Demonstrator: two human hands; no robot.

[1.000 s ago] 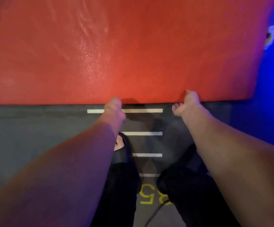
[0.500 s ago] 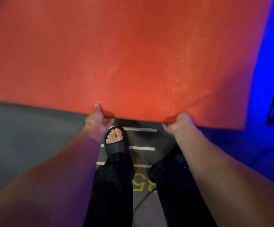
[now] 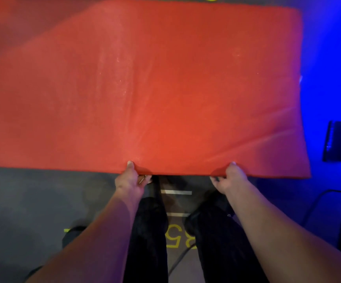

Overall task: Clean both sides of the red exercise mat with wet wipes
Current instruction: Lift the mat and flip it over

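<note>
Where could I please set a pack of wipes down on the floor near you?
Bare grey floor lies left of the left hand, below the mat edge. Between the hands it is crowded by legs; right of the right hand, a cable runs.

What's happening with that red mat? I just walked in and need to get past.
A person is standing on the dark floor and holding the red exercise mat by its near edge, left hand and right hand each gripping it, thumbs on top. The near edge is lifted off the floor, so it looks like a flip to the other side, though that is a guess. No wet wipe is visible in either hand.
</note>
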